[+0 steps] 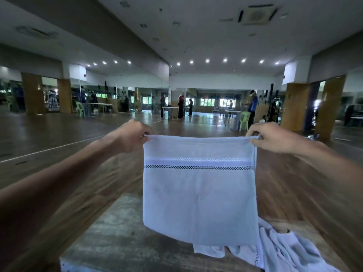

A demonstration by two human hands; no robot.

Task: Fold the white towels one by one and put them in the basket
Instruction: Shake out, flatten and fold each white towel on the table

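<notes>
A white towel [199, 197] with a dark checkered stripe hangs in the air in front of me, doubled over so it forms a near square. My left hand [130, 136] pinches its top left corner and my right hand [272, 137] pinches its top right corner, arms stretched out. Below and to the right, a loose heap of more white towels [280, 250] lies on the grey table [117, 232]. No basket is in view.
The table's far edge sits under the hanging towel, with a wooden hall floor [59, 138] beyond. Far back stand several people, white tables and green plastic chairs [244, 119], plus wooden pillars at both sides.
</notes>
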